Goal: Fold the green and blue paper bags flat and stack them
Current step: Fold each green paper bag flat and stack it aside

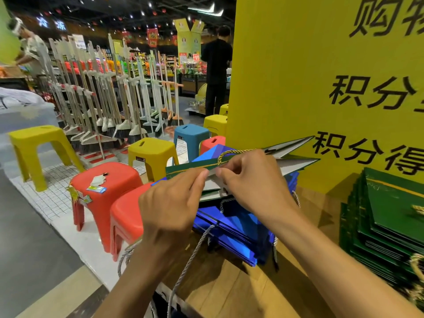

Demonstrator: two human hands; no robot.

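A green paper bag [190,167] with a gold cord handle hangs open in mid-air, its grey inside showing toward the right. My left hand [171,207] pinches its near rim. My right hand [254,182] pinches the same rim just to the right, by the gold cord. Directly under the held bag lies a stack of flat blue paper bags [236,230] with grey cord handles, on the wooden counter [229,288]. At the right edge sits a stack of flat green bags [387,228].
A tall yellow sign board [321,76] stands right behind the bags. Left of the counter are red [103,187], yellow [152,152] and blue [191,134] plastic stools, then a rack of brooms [103,99]. Two people stand far back in the shop.
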